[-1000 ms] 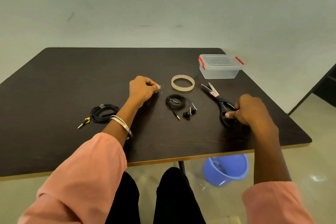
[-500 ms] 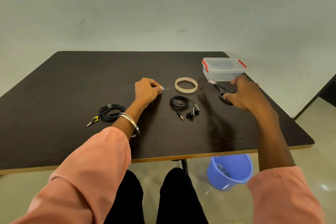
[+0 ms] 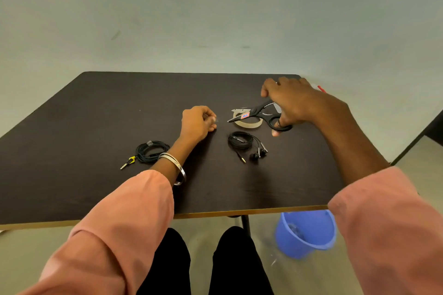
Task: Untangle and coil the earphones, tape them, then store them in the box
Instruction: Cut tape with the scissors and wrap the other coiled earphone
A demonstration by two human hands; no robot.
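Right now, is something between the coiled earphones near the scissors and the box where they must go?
Yes. The right hand holds the scissors above the tape roll, all on the line from the earphones to the box, which the hand almost fully hides. Whether its lid is on cannot be seen.

Matt dark wood-grain table [image 3: 96,112]; shiny metal bangle [image 3: 176,165].

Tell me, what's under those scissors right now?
The tape roll lies under the scissors, which the right hand holds above it. The blades cover part of its far rim.
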